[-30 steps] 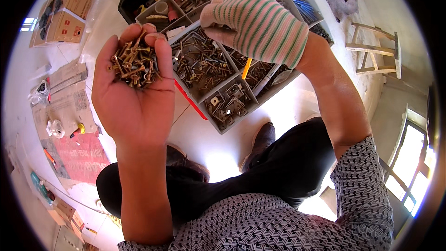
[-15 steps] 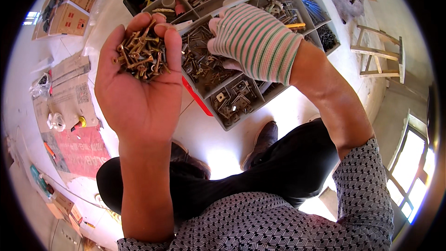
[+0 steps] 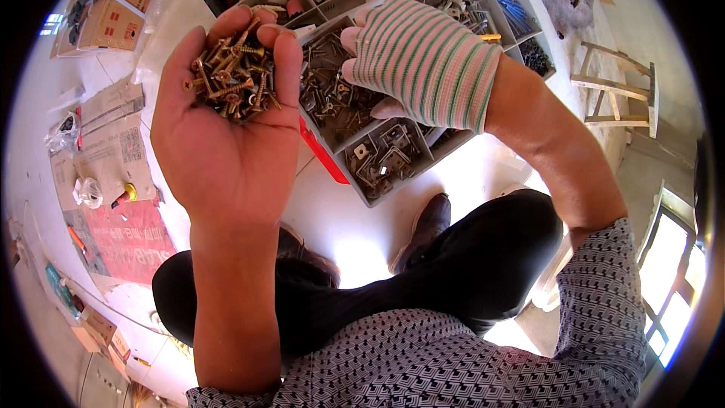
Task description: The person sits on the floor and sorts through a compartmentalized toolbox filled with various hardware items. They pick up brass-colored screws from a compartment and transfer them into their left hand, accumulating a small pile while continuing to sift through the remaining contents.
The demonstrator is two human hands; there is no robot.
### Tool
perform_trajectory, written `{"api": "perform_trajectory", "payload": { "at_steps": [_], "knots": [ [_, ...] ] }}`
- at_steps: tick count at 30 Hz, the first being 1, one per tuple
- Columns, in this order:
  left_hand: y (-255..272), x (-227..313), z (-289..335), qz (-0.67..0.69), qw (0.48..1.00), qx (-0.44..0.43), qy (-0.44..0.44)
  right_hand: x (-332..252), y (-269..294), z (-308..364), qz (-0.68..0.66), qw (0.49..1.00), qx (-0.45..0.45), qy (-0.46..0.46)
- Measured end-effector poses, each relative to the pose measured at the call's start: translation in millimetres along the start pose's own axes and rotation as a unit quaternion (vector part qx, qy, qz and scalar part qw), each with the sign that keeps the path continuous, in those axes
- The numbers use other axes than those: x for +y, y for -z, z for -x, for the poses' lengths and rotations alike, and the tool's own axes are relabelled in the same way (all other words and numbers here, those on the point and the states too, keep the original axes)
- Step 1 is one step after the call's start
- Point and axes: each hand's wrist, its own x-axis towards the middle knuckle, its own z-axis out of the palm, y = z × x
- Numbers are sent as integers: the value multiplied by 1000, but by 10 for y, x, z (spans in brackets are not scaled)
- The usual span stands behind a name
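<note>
My left hand (image 3: pixel 226 151) is bare, palm up, its fingers curled round a heap of brass-coloured screws (image 3: pixel 240 75). My right hand (image 3: pixel 423 64), in a pink glove with green stripes, reaches palm down over the grey compartment organizer (image 3: pixel 368 202). Its thumb and fingertips stand apart above a compartment of loose screws (image 3: pixel 325 98), and nothing shows between them. The palm side is hidden from view. Close below that hand, another compartment holds metal brackets (image 3: pixel 389 155).
Further compartments hold blue screws (image 3: pixel 507 1) and black screws (image 3: pixel 535 57). Cardboard boxes (image 3: pixel 113 15) stand far left, above flattened cardboard (image 3: pixel 113 136) on the floor. A wooden stool (image 3: pixel 615 87) is at the right. My shoes (image 3: pixel 421 230) are just below the organizer.
My right hand has shifted slightly up and right over the screw compartment, its thumb and fingers a little further apart. My left hand still holds the screws, almost in the same place.
</note>
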Motion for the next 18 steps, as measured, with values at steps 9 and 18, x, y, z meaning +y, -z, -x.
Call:
{"api": "perform_trajectory", "payload": {
  "at_steps": [9, 18],
  "knots": [
    [12, 11, -1, -1, 1000, -19, -6, 94, -36, -202, 54, 997, -58, 19],
    [18, 44, 17, 1, 1000, -18, -2, 253, -239, -59, -35, 994, 101, 9]
  ]
}}
